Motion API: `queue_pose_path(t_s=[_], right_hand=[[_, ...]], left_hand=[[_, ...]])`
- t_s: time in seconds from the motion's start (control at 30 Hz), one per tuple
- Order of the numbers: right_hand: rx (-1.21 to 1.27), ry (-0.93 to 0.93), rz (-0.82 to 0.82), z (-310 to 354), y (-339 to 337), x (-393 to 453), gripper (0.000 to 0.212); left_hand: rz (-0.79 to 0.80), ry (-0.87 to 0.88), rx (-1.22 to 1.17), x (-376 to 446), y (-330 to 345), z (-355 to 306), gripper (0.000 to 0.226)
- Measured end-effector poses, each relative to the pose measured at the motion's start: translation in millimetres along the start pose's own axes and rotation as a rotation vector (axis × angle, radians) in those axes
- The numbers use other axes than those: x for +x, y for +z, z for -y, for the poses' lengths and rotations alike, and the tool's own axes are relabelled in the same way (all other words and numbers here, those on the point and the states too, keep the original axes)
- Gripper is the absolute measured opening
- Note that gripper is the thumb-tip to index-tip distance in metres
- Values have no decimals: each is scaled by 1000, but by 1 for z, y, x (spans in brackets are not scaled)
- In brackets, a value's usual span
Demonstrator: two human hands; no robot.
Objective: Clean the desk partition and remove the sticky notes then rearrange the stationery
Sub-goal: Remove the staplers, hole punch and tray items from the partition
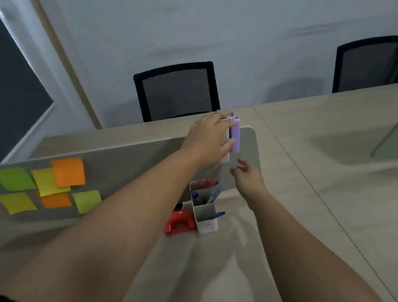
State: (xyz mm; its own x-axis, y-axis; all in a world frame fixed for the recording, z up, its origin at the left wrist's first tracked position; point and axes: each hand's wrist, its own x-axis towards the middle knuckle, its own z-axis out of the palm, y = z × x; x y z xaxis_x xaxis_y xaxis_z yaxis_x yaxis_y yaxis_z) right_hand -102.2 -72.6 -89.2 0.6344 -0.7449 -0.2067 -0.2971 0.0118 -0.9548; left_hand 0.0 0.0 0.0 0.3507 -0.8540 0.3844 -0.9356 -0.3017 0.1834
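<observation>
Office counter, grey partition: left hand clasping lilac cleaning tool at top edge, right hand spread; risk—forearm knocking white pen holder.

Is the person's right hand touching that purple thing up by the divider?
Apart. The head view shows the right hand open below the purple object, with grey partition visible between them. Only the left hand holds it.
</observation>
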Motion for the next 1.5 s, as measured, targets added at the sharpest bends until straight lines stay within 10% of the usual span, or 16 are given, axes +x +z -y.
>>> queue_pose_path(t_s=[0.33, 0.73, 0.9, 1.13, 1.5], right_hand=[[625, 121, -129, 25, 14, 54, 29], [1039, 10, -288, 45, -59, 44, 25], [782, 66, -290, -30, -97, 9, 26], [512, 533, -281, -157, -102, -28, 16], [-374, 492, -272, -198, -97, -55, 28]], left_hand=[[197, -249, 169, 80, 17, 8, 47], [-128, 82, 3, 67, 3, -26, 54], [-26, 186, 128, 6, 74, -47, 40], [346, -123, -206, -109, 184, -74, 32], [469, -301, -429, -178, 228, -89, 51]])
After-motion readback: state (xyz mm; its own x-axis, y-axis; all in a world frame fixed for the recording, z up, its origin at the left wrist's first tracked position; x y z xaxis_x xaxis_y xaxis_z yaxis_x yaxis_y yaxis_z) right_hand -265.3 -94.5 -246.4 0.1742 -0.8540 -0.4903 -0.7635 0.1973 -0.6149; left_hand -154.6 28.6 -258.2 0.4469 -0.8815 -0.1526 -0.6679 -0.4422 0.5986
